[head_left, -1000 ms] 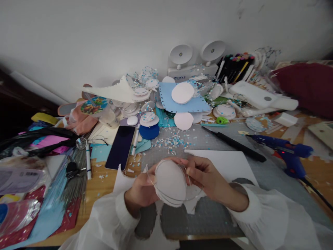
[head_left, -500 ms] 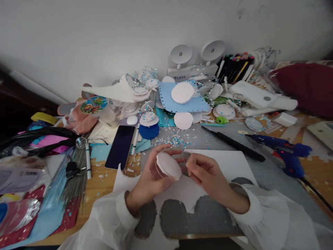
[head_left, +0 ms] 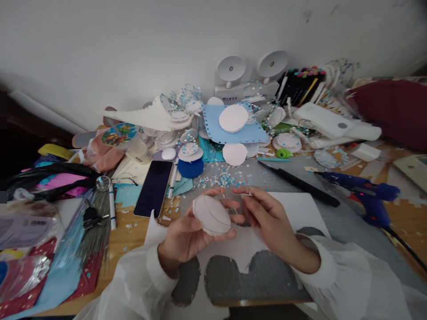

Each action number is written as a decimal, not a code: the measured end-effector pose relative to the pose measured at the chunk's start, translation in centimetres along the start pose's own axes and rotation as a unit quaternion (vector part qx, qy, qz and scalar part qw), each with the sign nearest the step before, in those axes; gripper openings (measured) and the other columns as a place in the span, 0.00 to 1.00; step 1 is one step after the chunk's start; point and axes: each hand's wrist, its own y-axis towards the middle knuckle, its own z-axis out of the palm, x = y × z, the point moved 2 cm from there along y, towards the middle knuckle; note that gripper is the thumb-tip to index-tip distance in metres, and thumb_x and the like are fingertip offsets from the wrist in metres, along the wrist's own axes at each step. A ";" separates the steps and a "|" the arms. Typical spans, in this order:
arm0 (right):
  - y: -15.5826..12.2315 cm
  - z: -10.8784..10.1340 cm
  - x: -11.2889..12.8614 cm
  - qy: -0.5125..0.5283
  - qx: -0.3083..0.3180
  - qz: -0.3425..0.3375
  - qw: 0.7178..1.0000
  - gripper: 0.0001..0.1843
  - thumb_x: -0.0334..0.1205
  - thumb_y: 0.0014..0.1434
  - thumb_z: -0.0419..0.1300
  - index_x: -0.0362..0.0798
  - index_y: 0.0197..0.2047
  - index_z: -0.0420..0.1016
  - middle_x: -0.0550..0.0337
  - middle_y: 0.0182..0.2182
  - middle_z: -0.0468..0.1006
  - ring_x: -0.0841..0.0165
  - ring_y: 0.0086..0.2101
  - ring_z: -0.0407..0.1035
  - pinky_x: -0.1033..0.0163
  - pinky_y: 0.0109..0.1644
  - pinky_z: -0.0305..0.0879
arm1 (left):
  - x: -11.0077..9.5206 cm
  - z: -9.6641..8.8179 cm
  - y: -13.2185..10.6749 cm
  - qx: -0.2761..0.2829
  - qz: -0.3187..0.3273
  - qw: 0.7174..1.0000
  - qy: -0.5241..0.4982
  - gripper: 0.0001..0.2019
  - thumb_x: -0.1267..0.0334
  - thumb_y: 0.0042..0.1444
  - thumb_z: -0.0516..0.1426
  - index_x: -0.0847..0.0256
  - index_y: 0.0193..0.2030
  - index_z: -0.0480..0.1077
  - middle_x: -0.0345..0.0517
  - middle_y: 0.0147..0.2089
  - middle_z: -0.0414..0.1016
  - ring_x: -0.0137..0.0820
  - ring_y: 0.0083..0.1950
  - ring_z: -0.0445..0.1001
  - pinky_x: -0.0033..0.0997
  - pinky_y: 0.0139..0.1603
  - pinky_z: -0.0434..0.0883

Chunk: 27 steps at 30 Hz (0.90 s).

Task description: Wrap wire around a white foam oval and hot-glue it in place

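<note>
My left hand (head_left: 187, 231) grips a stack-like white round disc (head_left: 211, 214) by its edge, its pale face turned up. A thin dark curved line, perhaps a strand, crosses that face. Just to the right, my right hand (head_left: 267, 213) is closed in a pinch, its fingertips apart from the disc. From between the hands a thin thread or wire (head_left: 234, 205) runs toward the right fingertips; which of the two it is, I cannot tell. Below both hands lies a white sheet (head_left: 296, 209) with round holes cut out, on a grey cutting mat (head_left: 233, 280).
A blue glue gun (head_left: 363, 189) with its cord lies right, beside a long black tool (head_left: 296, 182). Left are a phone (head_left: 154, 189), a white pen (head_left: 172, 180) and a bundle of thin wires (head_left: 100, 240). White discs, blue card (head_left: 213, 124) and scattered bits crowd the back.
My left hand has turned the disc so its face shows more fully, and its thumb has shifted onto the left edge. My right hand's index finger has lifted a little.
</note>
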 end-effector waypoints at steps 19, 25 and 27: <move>0.0 0.2 0.2 -0.053 -0.032 -0.015 0.998 0.19 0.45 0.61 0.57 0.48 0.54 0.69 0.71 0.17 0.61 0.76 0.19 0.54 0.70 0.21 0.55 | 0.8 -0.6 0.2 -0.050 0.015 0.995 0.084 0.29 0.60 0.49 0.65 0.57 0.58 0.62 0.55 0.57 0.69 0.47 0.57 0.71 0.48 0.55 0.70; -0.1 0.2 0.1 -0.065 -0.031 -0.025 0.997 0.18 0.45 0.62 0.57 0.49 0.54 0.67 0.71 0.18 0.63 0.75 0.19 0.58 0.69 0.21 0.56 | 0.8 -0.7 0.3 -0.058 0.029 0.994 0.084 0.24 0.59 0.53 0.62 0.57 0.56 0.63 0.53 0.53 0.72 0.47 0.55 0.73 0.46 0.52 0.72; -0.2 0.2 0.1 -0.061 -0.029 -0.029 0.997 0.18 0.45 0.62 0.57 0.50 0.54 0.66 0.71 0.19 0.64 0.75 0.20 0.59 0.70 0.21 0.56 | 0.8 -0.8 0.3 -0.058 0.034 0.995 0.079 0.23 0.57 0.55 0.61 0.56 0.57 0.63 0.53 0.53 0.72 0.47 0.55 0.73 0.45 0.52 0.72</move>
